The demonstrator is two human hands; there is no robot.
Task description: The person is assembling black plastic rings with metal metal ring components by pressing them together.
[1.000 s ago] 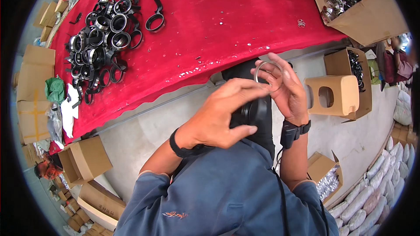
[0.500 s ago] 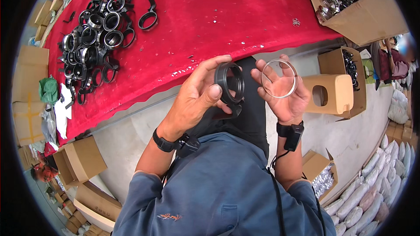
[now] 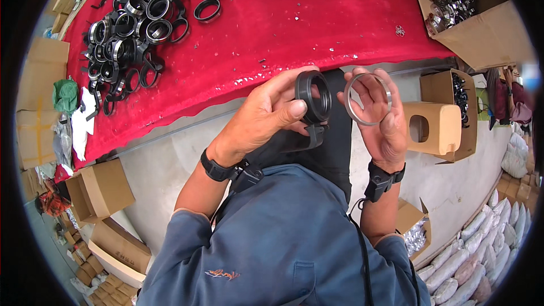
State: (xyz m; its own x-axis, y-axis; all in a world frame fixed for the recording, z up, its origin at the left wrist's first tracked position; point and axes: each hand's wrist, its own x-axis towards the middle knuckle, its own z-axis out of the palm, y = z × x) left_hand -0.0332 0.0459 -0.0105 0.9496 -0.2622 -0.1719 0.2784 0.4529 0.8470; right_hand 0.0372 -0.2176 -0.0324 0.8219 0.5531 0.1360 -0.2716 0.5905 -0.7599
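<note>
My left hand (image 3: 266, 116) grips a black plastic ring (image 3: 313, 97) with a short tab hanging below it, thumb on its front rim. My right hand (image 3: 378, 119) holds a thin silver metal ring (image 3: 367, 98) upright between the fingertips, a little to the right of the black ring and apart from it. Both hands hover in front of the near edge of the red-covered table (image 3: 294, 34), above my dark lap.
A heap of black rings with tabs (image 3: 133, 39) lies at the table's far left. A cardboard box of silver rings (image 3: 453, 5) sits at the table's right end. More cardboard boxes (image 3: 439, 119) stand on the floor right and left (image 3: 102, 190). White sacks (image 3: 498, 249) lie at lower right.
The hands have come apart: from being clasped together over one part, the left now holds the black ring alone and the right holds the silver ring beside it.
</note>
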